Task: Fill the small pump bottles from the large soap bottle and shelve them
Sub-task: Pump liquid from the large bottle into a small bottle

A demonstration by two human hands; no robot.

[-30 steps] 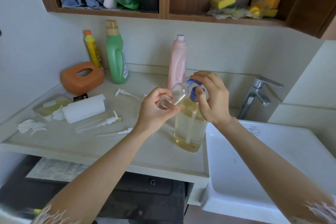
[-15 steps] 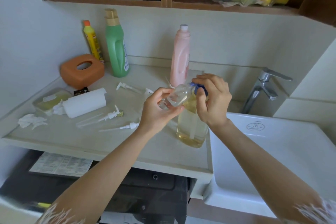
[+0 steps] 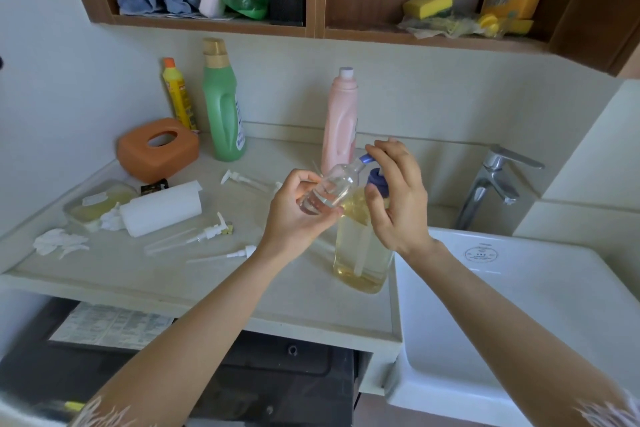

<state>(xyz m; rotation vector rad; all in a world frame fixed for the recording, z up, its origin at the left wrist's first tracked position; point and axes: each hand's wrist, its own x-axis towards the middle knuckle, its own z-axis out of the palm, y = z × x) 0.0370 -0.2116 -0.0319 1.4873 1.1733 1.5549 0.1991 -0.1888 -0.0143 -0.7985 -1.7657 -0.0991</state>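
The pale stone counter (image 3: 145, 284) carries the large clear soap bottle of yellow liquid with a blue pump head (image 3: 362, 253), which stands upright at its right edge beside the white sink (image 3: 519, 305). The right hand (image 3: 398, 198) sits over the pump head, fingers curled around it and thumb against its collar. The left hand (image 3: 298, 215) grips the small clear plastic bottle (image 3: 330, 187), fingers wrapped round its base, tilting its open neck up to the blue spout.
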